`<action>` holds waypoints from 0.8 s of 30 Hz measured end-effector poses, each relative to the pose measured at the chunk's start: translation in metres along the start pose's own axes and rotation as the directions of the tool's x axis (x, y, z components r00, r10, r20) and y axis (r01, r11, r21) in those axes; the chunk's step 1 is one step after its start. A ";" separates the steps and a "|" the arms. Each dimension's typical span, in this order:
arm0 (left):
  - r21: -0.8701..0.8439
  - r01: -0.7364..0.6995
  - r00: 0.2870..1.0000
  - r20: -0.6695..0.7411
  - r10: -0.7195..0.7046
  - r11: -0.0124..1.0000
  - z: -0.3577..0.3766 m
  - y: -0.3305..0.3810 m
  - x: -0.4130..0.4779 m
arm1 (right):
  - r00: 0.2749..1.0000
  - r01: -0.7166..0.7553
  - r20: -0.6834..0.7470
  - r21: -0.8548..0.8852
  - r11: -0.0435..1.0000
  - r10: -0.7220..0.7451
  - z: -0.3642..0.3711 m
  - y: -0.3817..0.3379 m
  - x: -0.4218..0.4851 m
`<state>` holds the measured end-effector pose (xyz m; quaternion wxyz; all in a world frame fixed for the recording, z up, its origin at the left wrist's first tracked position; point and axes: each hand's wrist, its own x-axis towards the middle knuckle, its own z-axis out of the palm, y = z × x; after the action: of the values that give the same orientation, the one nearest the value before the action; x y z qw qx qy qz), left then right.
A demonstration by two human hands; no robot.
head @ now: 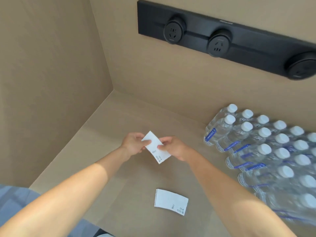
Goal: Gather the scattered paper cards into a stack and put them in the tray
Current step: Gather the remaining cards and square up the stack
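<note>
A white paper card [156,147] with small print at its lower end is held above the tan table between both hands. My left hand [133,145] pinches its left edge and my right hand [174,147] pinches its right edge. Whether it is one card or a few together I cannot tell. Nearer to me, a small stack of white cards [171,201] lies flat on the table [119,120], apart from both hands. No tray is in view.
A shrink-wrapped pack of water bottles [266,151] with white caps fills the table's right side. A black power strip [222,38] with round sockets is mounted on the back wall. Tan walls close off the left and back.
</note>
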<state>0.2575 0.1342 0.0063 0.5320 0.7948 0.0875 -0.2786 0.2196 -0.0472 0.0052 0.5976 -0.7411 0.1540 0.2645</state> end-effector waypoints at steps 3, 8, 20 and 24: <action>-0.033 0.080 0.992 0.098 -0.076 0.996 -0.002 -0.003 -0.018 | 0.994 -0.004 -0.106 -0.023 1.000 0.002 -0.002 0.007 -0.018; -0.107 0.253 0.930 0.300 -0.212 0.961 0.024 -0.020 -0.054 | 0.913 0.070 -0.387 0.464 0.883 0.131 -0.010 0.037 -0.043; 0.110 -0.111 0.948 0.310 0.072 0.988 0.078 -0.045 -0.078 | 0.950 -0.038 -0.305 -0.300 0.953 -0.059 -0.013 0.116 -0.124; 0.614 -0.368 0.916 0.367 0.159 0.699 0.086 -0.062 -0.083 | 0.959 -0.047 -0.249 -0.618 0.785 -0.138 -0.002 0.126 -0.135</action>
<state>0.1319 0.0966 -0.0231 0.2511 0.8874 -0.2126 -0.3229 0.0420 -0.0911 -0.0178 0.3003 -0.9289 0.1238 0.1779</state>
